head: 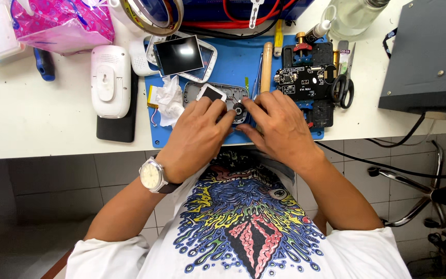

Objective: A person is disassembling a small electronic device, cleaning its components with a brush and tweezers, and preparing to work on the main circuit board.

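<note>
**What the view does not show**

Both hands cover the lower half of the grey plastic device shell (218, 95) on the blue work mat (233, 62). The top edge cuts the roll of tape (150, 15) and the clear glass bottle (354, 15). The fingertips' grip is too small to tell.

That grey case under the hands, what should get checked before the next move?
1. Grey case lies on the blue mat: ok.
2. Left hand steadies the case: ok.
3. Right hand fingertips at the small round part: ok.
4. Round part seated: cannot tell, fingers hide it.
5. Tweezers close by: ok.
6. Screen lies clear of the hands: ok.
</note>
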